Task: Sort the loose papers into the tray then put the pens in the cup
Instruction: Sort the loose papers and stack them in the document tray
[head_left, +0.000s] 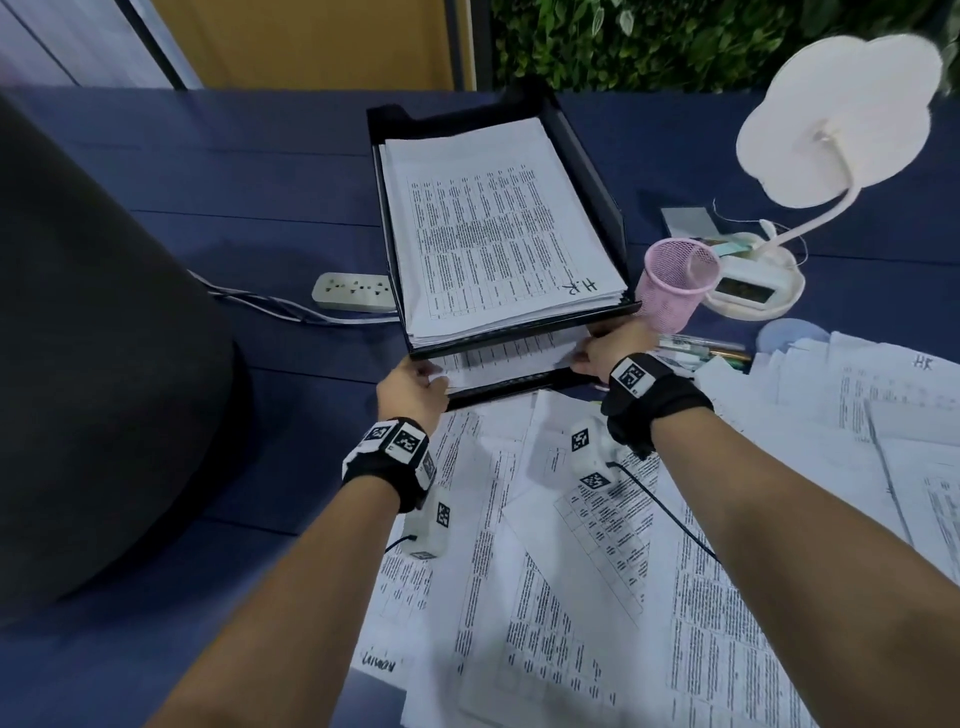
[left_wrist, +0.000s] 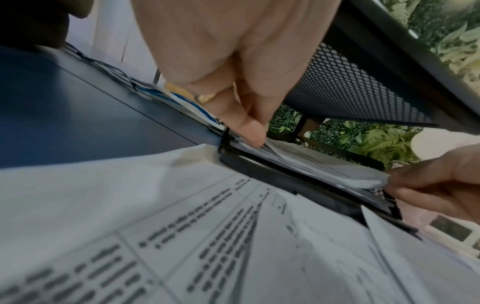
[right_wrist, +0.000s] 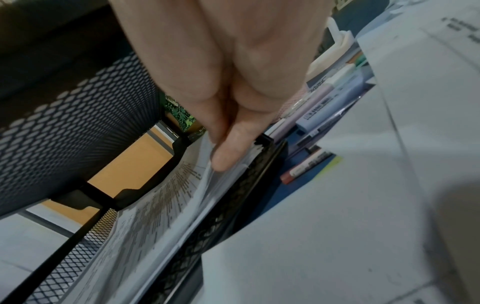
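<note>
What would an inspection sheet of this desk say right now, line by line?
Surface: dark blue desk, partly covered with sheets.
Job's things: black two-tier mesh tray; top tier holds a stack marked H.R; lower-tier papers being handled; loose papers spread in front; pink mesh cup, contents unclear; pens lying beside it.
Clutter: white desk lamp with a clock base; dark chair back at left.
Hands: left hand and right hand pinch the lower-tier papers at their front corners.
Cables: power strip with its cord; wrist-camera leads.
Surroundings: green leafy wall, yellow panel behind.
</note>
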